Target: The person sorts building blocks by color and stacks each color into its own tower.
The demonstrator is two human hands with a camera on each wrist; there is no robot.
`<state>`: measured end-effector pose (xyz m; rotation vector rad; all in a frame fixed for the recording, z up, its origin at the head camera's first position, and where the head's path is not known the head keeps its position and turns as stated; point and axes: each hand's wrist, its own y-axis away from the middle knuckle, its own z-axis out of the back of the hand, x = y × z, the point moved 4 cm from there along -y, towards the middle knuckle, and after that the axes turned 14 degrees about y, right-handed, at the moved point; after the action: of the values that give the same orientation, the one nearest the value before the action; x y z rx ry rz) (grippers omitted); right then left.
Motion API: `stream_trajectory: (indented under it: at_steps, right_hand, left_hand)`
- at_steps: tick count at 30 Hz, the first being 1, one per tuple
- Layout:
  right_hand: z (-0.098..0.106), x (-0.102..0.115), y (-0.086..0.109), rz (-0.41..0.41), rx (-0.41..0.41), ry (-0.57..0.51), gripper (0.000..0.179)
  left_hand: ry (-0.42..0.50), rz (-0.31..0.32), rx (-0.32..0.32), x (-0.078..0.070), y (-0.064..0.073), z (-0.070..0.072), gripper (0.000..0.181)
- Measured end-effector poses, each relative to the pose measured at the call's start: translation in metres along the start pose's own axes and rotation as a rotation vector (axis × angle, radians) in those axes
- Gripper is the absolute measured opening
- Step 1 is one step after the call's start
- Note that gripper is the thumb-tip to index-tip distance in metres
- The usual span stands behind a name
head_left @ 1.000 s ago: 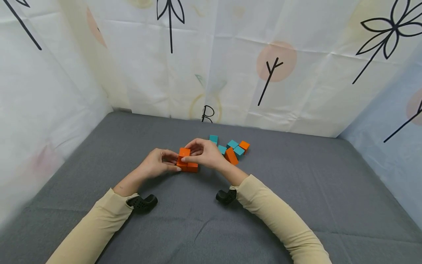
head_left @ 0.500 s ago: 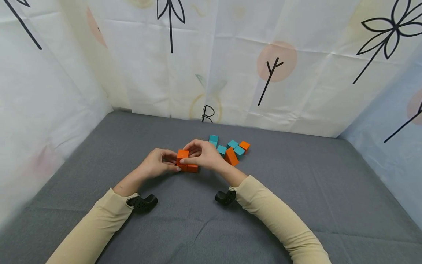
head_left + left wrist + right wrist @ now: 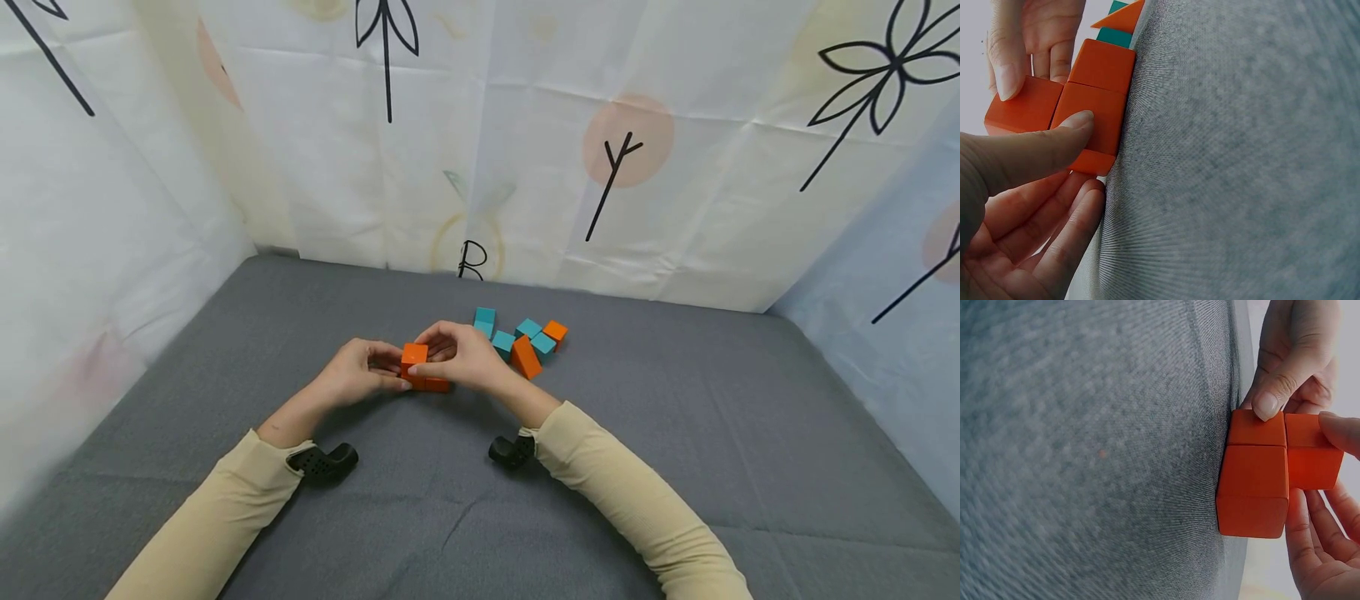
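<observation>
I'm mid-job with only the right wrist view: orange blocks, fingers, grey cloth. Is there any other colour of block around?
Observer: Yes, the head view shows teal blocks beyond and to the right of the right hand.
Operator: Any loose orange there?
Observer: Two: a slanted orange piece nearer the person, and an orange block at the group's right edge.
Operator: Do those touch the orange stack?
Observer: No, the head view shows them apart from it.
</observation>
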<state>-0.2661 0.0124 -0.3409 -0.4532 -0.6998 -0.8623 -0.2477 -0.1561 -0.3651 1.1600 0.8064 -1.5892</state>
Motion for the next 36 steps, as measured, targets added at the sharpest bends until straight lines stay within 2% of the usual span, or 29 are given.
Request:
stream_trajectory:
  at_steps: [7, 18, 24, 30, 36]
  right_hand:
    - [0.000, 0.001, 0.001, -0.005, 0.004, 0.020, 0.035]
    - [0.002, -0.001, 0.004, -0.018, 0.002, -0.009, 0.036]
    - [0.008, -0.004, 0.006, 0.008, 0.002, 0.001, 0.042]
    - [0.014, -0.007, 0.011, 0.023, 0.011, -0.020, 0.045]
    - [0.023, -0.013, 0.019, 0.021, -0.025, -0.039, 0.046]
  left_hand:
    - [0.008, -0.001, 0.001, 0.000, 0.001, 0.000, 0.037]
    - [0.011, -0.004, 0.008, 0.000, 0.000, -0.001, 0.038]
    - [0.041, 0.005, 0.010, 0.000, -0.001, -0.002, 0.040]
    - [0.021, 0.009, -0.007, -0.001, 0.000, -0.002, 0.041]
    - [0.014, 0.016, -0.011, -0.001, 0.001, -0.002, 0.042]
